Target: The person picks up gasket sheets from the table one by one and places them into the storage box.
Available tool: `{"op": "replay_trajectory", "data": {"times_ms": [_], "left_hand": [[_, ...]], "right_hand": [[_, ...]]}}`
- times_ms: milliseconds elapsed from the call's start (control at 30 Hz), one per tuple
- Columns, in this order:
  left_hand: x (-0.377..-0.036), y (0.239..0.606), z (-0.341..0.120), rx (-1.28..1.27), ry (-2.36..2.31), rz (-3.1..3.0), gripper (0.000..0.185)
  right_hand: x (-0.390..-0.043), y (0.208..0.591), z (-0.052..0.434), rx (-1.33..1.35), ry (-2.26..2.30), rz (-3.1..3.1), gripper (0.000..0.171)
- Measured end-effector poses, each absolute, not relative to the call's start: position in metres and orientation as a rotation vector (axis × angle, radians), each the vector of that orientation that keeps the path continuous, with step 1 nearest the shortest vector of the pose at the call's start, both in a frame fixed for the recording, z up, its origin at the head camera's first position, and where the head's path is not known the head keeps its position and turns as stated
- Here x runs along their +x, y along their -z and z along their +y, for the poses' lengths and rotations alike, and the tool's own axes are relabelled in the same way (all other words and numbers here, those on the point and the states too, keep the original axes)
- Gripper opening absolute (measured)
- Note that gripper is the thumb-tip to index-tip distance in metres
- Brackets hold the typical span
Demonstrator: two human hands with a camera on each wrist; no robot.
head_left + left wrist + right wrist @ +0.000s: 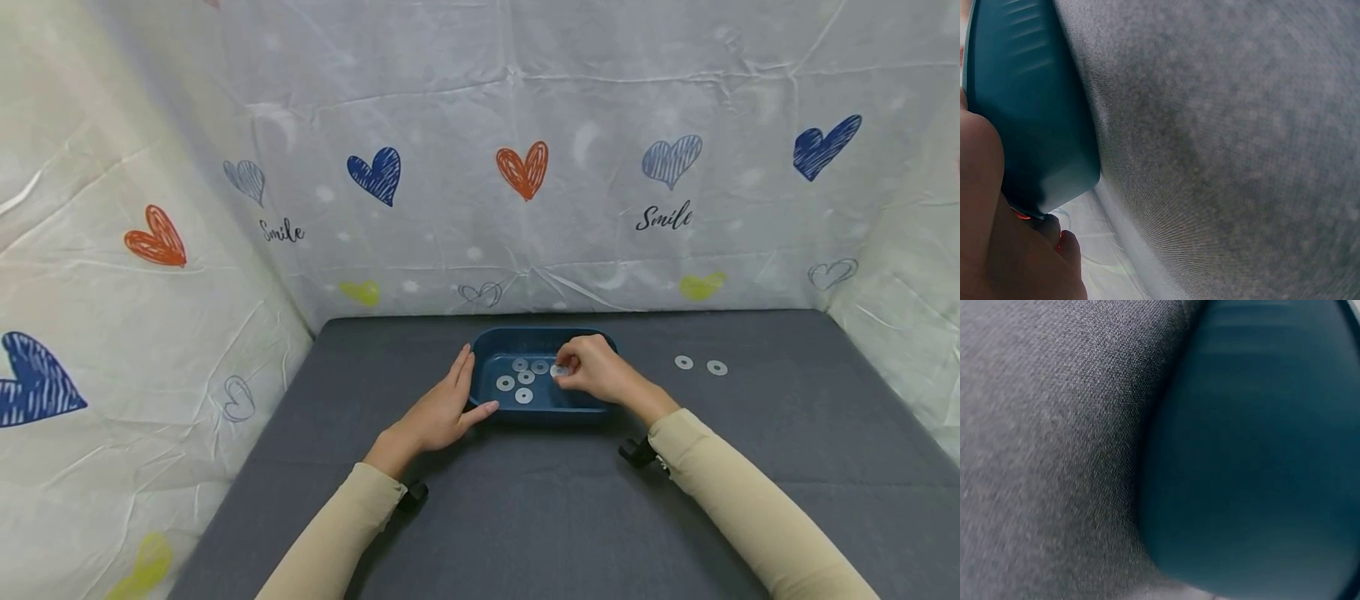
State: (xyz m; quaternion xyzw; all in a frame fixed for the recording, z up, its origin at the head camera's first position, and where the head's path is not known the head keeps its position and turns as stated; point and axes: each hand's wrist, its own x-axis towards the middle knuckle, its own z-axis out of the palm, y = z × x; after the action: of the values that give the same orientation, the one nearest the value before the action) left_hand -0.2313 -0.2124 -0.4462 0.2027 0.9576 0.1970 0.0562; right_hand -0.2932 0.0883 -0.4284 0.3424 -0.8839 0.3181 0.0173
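A dark blue-green plastic tray (570, 398) stands on the cloth-covered table, with several flat silvery washers (506, 383) lying on its floor. At its left end my left hand (441, 410) rests against the wall, fingers straight along the side and thumb over the near rim. The left wrist view shows the same hand (1022, 256) close against the tray's outer side (1035, 119). My right hand (596, 367) reaches over the right part of the tray, pinching a washer (558, 371) between thumb and fingers. Only the tray's outer wall (1260, 444) and the cloth show in the right wrist view.
Two more washers, one nearer (683, 362) and one farther right (717, 367), lie on the dark grey tablecloth (540, 500) to the right of the tray. A pale curtain (450, 100) printed with hearts hangs behind the table and along both sides.
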Motion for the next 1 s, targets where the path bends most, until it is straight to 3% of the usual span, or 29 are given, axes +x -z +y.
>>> {"op": "replay_trajectory", "data": {"times_ms": [767,1000], "left_hand": [[-0.229,0.442,-0.21,0.605,-0.622,2.895,0.101],[-0.23,0.443,-0.21,0.605,-0.618,2.899,0.102]], "right_hand": [[-0.308,0.444,0.061,1.203,-0.847,-2.898,0.01],[-0.309,0.446,0.062,1.163,-0.904,-2.95,0.017]]}}
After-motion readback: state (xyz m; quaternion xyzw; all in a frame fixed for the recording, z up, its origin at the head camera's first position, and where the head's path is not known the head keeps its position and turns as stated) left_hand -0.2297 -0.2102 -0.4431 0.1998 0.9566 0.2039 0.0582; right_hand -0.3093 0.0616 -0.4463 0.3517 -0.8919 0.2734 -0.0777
